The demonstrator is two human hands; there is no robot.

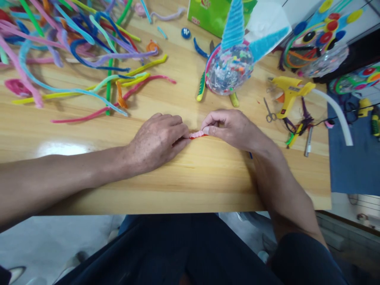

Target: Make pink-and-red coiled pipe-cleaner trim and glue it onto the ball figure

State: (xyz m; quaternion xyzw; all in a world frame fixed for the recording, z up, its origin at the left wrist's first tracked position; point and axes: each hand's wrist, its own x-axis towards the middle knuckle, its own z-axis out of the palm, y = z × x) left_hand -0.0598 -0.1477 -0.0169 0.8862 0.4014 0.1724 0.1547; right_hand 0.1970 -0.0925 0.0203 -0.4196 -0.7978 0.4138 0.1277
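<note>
Between my two hands, close to the wooden table top, runs a short pale pink coiled strip (pixel 196 134) with red along its lower edge; it looks like twisted pipe cleaner. My left hand (pixel 160 140) pinches its left end, with the fingers closed and resting low over the wood. At the right end, the thumb and forefinger of my right hand (pixel 230 127) are pressed together on it. Whatever part lies inside the fingers is hidden. A small blue piece (pixel 251 155) shows beside my right wrist.
Many coloured pipe cleaners (pixel 89 59) are heaped at the left. Ahead stands a clear decorated ball with blue ears (pixel 230 69), by green-handled pliers (pixel 201 87). Rightward lie small scissors (pixel 269 114), a yellow glue gun (pixel 289 95) and a pen-like tool (pixel 308 141). A green box (pixel 208 18) stands behind.
</note>
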